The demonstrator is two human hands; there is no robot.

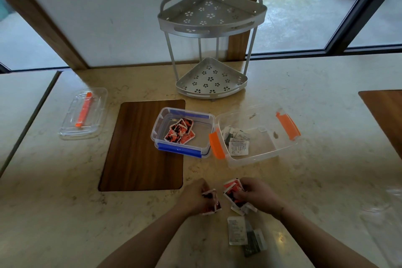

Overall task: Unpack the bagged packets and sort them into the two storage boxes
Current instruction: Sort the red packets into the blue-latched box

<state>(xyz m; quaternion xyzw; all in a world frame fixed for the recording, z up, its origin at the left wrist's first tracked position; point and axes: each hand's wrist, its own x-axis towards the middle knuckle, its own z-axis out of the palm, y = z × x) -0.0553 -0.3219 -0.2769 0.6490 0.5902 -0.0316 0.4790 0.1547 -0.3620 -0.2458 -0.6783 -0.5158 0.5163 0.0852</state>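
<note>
Marble counter [65, 202] beneath windows [304, 17] carries a wooden board [141, 148].

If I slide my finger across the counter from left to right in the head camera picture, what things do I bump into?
Clear lid with orange clip → wooden board → blue-clipped box of red packets → orange-clipped box of white packets.

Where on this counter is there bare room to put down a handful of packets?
Free: the wooden mat left of the blue-latched box, and the counter below the clear lid. Crowded: the strip in front of both boxes, where both hands and loose packets sit.
</note>
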